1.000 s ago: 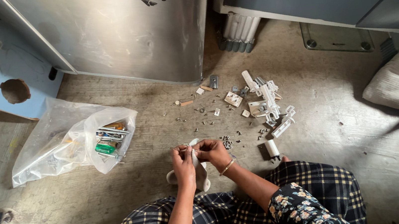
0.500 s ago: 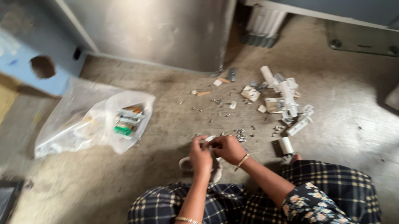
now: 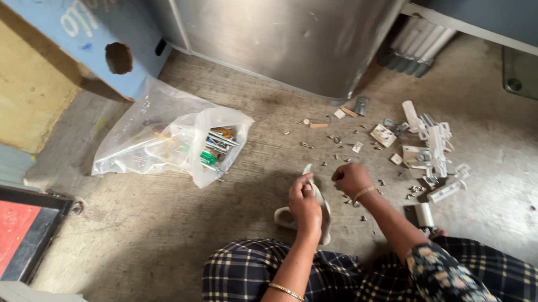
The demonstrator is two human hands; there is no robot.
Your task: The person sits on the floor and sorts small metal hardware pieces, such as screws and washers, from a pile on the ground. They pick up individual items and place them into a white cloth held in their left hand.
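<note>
Sitting cross-legged on concrete floor (image 3: 159, 251), checked fabric over knees. Left hand (image 3: 305, 206) closed around a small white part (image 3: 307, 169), fingers curled tight. Right hand (image 3: 352, 178) just beside, loosely fisted; contents impossible to tell. Farther out, scattered white plastic pieces (image 3: 432, 146), a clear plastic bag (image 3: 170, 142) well left, a steel cabinet (image 3: 301, 19) beyond.
</note>
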